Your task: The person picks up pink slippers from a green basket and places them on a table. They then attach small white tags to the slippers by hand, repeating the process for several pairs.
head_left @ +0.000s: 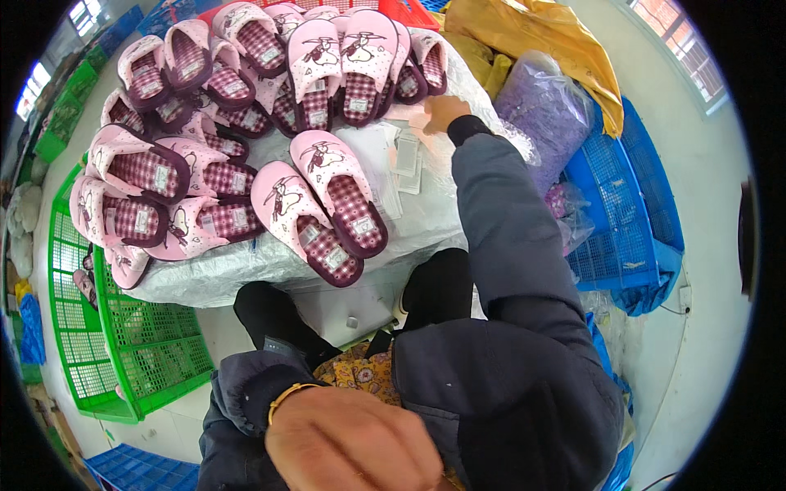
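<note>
My right hand [446, 113] stretches to the far right part of the table, beside the back slippers. Its bent fingers are drawn together at some pale pink slips [399, 112]; what they pinch, if anything, is too small to make out. Close below the view, my left hand [352, 438] shows its back, with a gold bracelet at the wrist. Its fingers curl under and blur slightly, so their inner side is hidden. Between the hands lies a pair of pink slippers [330, 184] with plaid insoles and a cartoon print. Small clear packets [407, 155] lie right of the pair.
Several more pink slippers [131, 164] crowd the table's left and back. Plastic sheeting [426, 221] covers the table. Green crates [155, 348] stand at left, blue crates [610, 209] at right. A bag with purple contents [544, 102] and yellow cloth [532, 33] border the far right.
</note>
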The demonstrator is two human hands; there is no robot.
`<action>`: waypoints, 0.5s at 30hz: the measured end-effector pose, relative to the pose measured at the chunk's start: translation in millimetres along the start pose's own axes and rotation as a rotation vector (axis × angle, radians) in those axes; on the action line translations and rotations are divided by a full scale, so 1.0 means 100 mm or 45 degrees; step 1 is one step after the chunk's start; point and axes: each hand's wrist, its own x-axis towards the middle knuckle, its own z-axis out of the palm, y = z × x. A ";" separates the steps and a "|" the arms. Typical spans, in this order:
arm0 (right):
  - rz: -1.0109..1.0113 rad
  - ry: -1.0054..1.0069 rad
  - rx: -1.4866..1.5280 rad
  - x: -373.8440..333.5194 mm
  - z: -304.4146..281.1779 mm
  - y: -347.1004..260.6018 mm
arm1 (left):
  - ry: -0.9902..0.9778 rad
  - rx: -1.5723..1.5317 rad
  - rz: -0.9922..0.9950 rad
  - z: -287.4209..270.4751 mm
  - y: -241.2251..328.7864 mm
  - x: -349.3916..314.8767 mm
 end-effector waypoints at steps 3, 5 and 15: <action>-0.047 -0.050 0.092 0.03 0.02 0.15 | -0.212 0.039 0.019 -0.18 -0.12 0.01; -0.073 0.020 0.149 0.02 0.07 0.18 | -0.241 0.123 -0.003 -0.26 -0.17 -0.05; -0.236 0.285 0.578 -0.03 0.21 0.34 | 0.292 0.685 -0.471 -0.43 -0.13 -0.23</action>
